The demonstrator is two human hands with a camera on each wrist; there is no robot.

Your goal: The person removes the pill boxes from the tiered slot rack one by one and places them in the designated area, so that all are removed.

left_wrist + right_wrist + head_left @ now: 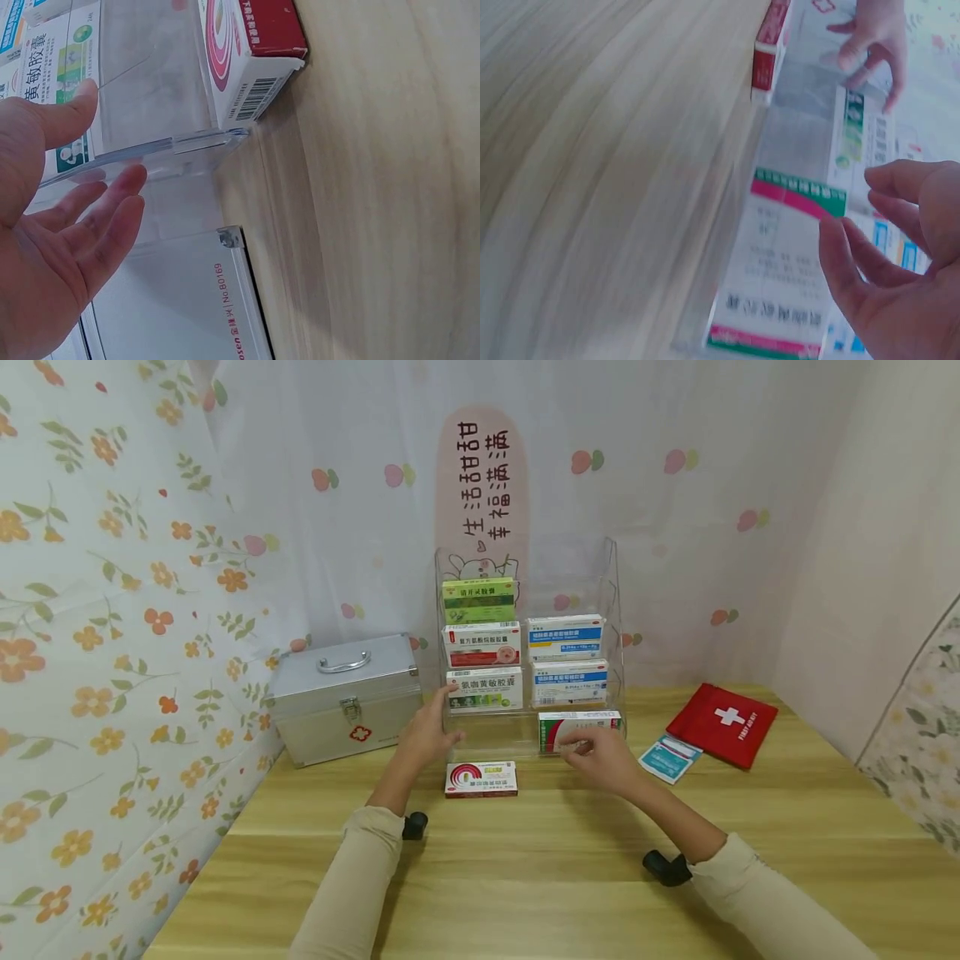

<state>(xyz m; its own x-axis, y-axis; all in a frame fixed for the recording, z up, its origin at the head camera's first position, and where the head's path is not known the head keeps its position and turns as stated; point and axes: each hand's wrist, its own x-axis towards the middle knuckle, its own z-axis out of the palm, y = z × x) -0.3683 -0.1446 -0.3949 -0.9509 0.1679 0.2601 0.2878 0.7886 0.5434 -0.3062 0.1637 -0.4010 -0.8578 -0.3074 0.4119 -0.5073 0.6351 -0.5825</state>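
A clear acrylic rack [491, 739] holds several medicine boxes in tiers. My left hand [427, 731] is at its left side; in the left wrist view its thumb lies inside the side wall, over a white-and-green capsule box [486, 691], and its loosely bent fingers [112, 247] are outside the wall. My right hand [600, 758] hovers before the bottom right pocket, where a white box with green and magenta bands [780, 259] sits. The right thumb and fingers are bent and apart, with nothing between them. A white box with red arcs [482, 779] lies on the table before the rack.
A silver first-aid case [345, 702] stands left of the rack. To the right lie a red first-aid pouch [723, 727] and a teal packet [670, 758] on the wooden table [517, 877]. Behind the rack hangs a patterned curtain [675, 543].
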